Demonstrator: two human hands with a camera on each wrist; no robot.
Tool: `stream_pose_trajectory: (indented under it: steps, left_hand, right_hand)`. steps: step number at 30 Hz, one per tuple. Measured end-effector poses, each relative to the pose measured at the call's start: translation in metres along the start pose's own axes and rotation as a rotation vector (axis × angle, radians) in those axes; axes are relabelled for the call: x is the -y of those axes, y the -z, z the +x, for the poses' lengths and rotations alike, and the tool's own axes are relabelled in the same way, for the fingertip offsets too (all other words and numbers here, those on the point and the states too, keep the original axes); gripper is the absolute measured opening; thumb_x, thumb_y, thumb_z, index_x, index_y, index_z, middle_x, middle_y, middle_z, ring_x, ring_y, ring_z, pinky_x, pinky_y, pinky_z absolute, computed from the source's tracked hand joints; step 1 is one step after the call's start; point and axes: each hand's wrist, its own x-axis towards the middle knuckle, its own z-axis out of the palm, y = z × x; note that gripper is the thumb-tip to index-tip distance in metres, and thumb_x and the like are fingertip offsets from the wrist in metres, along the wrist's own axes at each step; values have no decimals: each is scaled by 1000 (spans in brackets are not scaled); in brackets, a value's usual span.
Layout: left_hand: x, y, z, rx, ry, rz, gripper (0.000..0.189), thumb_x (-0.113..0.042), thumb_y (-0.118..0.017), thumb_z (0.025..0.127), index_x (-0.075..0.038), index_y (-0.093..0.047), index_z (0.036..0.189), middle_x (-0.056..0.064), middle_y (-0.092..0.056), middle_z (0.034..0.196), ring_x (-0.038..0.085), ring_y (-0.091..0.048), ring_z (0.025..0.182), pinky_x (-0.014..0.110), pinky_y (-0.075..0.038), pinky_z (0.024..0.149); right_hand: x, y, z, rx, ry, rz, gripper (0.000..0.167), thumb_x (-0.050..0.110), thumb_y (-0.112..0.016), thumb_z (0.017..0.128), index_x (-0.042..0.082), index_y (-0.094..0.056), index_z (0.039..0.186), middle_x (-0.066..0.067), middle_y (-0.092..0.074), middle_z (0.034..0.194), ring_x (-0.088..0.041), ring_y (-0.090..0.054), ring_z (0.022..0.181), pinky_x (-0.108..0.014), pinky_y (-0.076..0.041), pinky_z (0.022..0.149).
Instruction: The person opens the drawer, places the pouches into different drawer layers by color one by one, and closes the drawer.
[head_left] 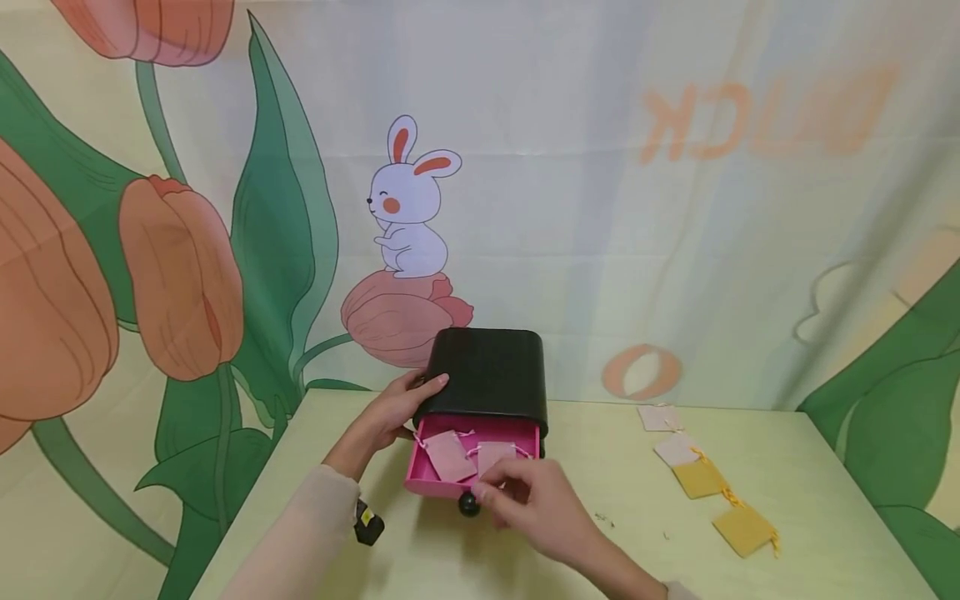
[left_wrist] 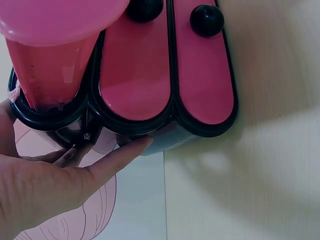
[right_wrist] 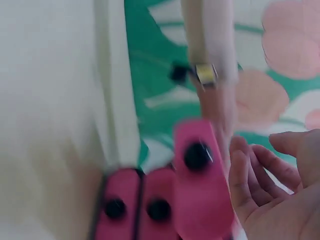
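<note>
A black cabinet point(head_left: 487, 375) with pink drawers stands at the back of the table. Its top drawer point(head_left: 422, 485) is pulled out, and two pale pink drawstring pouches point(head_left: 450, 456) lie inside. My left hand point(head_left: 393, 414) presses against the cabinet's left side, thumb over the top edge; the left wrist view shows a straight finger point(left_wrist: 122, 157) along the side. At the drawer front, my right hand point(head_left: 528, 500) has its bent fingers beside the black knob point(head_left: 468, 503). Nothing shows between thumb and fingers of this hand point(right_wrist: 280, 195) in the right wrist view.
Right of the cabinet, two pale pouches point(head_left: 677, 448) and two yellow drawstring pouches point(head_left: 744, 529) lie in a slanting row. Two lower drawers point(left_wrist: 135, 75) are closed. A printed curtain point(head_left: 585, 208) hangs behind the table point(head_left: 600, 567). My left wrist wears a small black device point(head_left: 368, 525).
</note>
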Motion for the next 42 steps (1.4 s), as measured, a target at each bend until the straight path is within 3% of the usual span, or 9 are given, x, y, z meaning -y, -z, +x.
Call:
stream_pose_trajectory:
  steps: [3, 5, 8, 11, 17, 29, 34, 42]
  left_hand:
    - [0, 0, 0, -1, -1, 5, 96, -63, -69, 96, -15, -27, 167, 23, -46, 160, 44, -58, 131, 62, -59, 92]
    - [1, 0, 0, -2, -1, 8, 96, -63, -69, 95, -15, -27, 168, 23, -46, 160, 44, -58, 131, 62, -59, 92]
    - [1, 0, 0, -7, 0, 11, 97, -64, -69, 95, -16, -26, 168, 23, -45, 161, 44, -57, 132, 63, -58, 93]
    - [2, 0, -1, -12, 1, 9, 99, -64, -70, 94, -17, -25, 168, 21, -45, 161, 44, -57, 132, 62, -58, 93]
    - [2, -1, -1, -14, -6, 13, 100, -64, -70, 94, -16, -25, 168, 22, -45, 161, 44, -58, 132, 62, -59, 93]
    - [0, -1, -2, -9, -5, 9, 96, -62, -69, 96, -14, -26, 168, 23, -44, 161, 45, -57, 133, 64, -57, 94]
    - [-1, 0, -2, -1, -3, 1, 94, -60, -68, 98, -13, -27, 168, 24, -47, 159, 43, -60, 128, 64, -58, 93]
    - [-1, 1, 0, 3, -2, 4, 97, -63, -69, 96, -12, -27, 167, 23, -44, 161, 42, -58, 129, 66, -56, 95]
  right_hand:
    - [-4, -21, -10, 147, -145, 137, 19, 31, -74, 102, 14, -80, 95, 1, -72, 77, -22, -71, 60, -27, -58, 58]
    - [-12, -32, -14, 195, -232, 177, 21, 34, -73, 102, 16, -80, 93, 0, -73, 78, -21, -70, 60, -25, -57, 59]
    - [-25, -44, -17, 211, -329, 206, 26, 35, -72, 103, 15, -80, 89, -2, -73, 78, -20, -67, 60, -24, -55, 60]
    - [-36, -51, -19, 196, -362, 212, 31, 36, -70, 104, 11, -79, 87, -5, -72, 75, -19, -64, 60, -24, -53, 60]
    - [-47, -58, -21, 123, -380, 253, 35, 39, -68, 105, 9, -78, 89, -7, -74, 78, -20, -65, 63, -28, -55, 58]
    - [-48, -69, -16, -118, -389, 343, 45, 46, -65, 105, 3, -74, 99, -7, -76, 87, -22, -68, 65, -40, -62, 61]
    - [-46, -66, -8, -186, -367, 360, 45, 45, -66, 105, 1, -73, 96, -9, -77, 84, -24, -71, 65, -37, -62, 58]
    - [-52, -48, 18, -202, -292, 322, 44, 43, -66, 106, 1, -75, 95, -15, -77, 83, -37, -73, 66, -44, -64, 61]
